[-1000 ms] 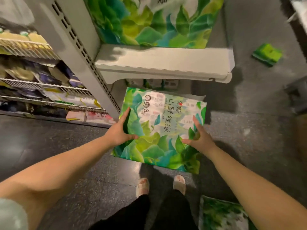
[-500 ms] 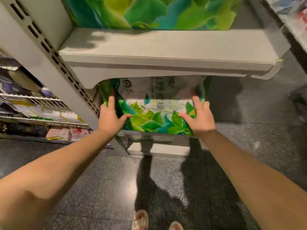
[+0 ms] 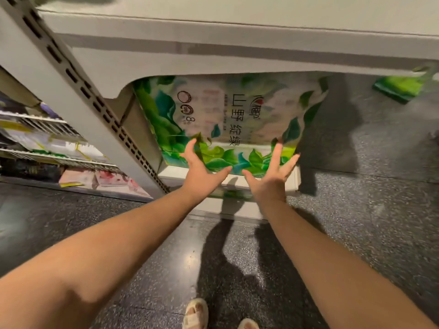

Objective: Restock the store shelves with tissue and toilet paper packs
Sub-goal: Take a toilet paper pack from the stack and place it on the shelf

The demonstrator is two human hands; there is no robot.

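1 tissue pack (image 3: 228,119) was seen lying on the lower shelf (image 3: 228,180), under the upper shelf (image 3: 237,43).

2 hands were raised at the pack's front edge: the left hand (image 3: 202,169) and right hand (image 3: 270,176) were spread wide, fingers splayed, nothing gripped; contact could not be judged. 1 green packet (image 3: 401,87) was noted on the floor (image 3: 356,222) right of the pack, and 2 sandalled feet (image 3: 196,314) below it.

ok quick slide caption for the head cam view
Both hands, left hand and right hand, open with fingers spread against a green leaf-print tissue pack on the lower shelf.
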